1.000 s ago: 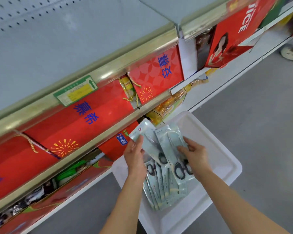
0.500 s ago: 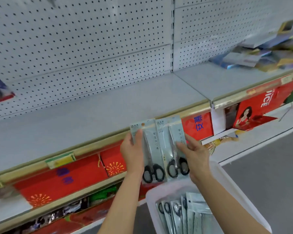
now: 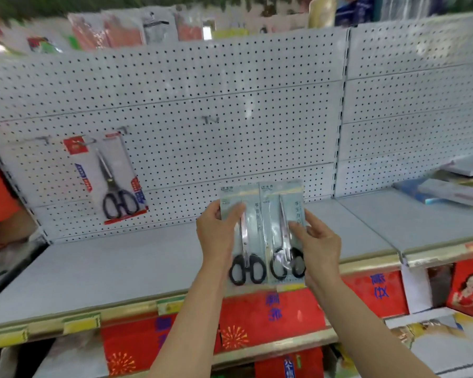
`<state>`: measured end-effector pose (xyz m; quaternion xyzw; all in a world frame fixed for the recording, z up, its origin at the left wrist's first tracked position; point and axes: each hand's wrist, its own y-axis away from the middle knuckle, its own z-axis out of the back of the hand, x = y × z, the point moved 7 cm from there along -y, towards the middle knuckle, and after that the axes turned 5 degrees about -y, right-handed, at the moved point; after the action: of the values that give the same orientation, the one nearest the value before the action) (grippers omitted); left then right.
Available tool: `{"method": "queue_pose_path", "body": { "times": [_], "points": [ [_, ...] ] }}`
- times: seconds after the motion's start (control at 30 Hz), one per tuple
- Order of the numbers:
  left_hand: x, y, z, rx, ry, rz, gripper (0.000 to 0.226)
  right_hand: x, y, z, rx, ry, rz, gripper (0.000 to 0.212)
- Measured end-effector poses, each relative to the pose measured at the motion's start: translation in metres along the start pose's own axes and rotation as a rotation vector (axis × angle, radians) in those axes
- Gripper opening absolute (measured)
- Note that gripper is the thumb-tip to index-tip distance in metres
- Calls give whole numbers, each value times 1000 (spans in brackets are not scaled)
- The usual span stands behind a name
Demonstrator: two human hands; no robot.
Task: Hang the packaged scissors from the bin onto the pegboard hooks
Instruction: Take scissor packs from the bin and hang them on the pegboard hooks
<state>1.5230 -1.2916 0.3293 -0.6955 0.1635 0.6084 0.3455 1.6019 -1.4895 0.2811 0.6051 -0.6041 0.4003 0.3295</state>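
Pale blue packaged scissors (image 3: 261,233), two side by side, stand upright between the hands: left hand (image 3: 216,236) grips the left pack, right hand (image 3: 318,246) the right, before the pegboard (image 3: 202,91).

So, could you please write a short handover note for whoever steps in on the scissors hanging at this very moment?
Left hand grips the left scissors pack by its left edge; right hand grips the right scissors pack. Both packs are held upright, side by side, in front of the pegboard, neither on a hook.
Done: one red-carded scissors pack already hangs at the left of the board.
Left: hang both held packs. An empty hook sits above them and another empty hook further left. The bin is out of view, so the remaining stock cannot be told.
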Motion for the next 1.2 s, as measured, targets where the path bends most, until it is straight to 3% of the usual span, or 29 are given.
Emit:
{"method": "queue_pose_path", "body": {
  "times": [0.57, 1.2],
  "points": [
    [-93, -87, 4, -112, 110, -54, 12, 105, -29, -83, 48, -91, 170, 48],
    [-81, -131, -11, -169, 50, -25, 13, 95, -56, -109, 99, -103, 146, 46]
  ]
}}
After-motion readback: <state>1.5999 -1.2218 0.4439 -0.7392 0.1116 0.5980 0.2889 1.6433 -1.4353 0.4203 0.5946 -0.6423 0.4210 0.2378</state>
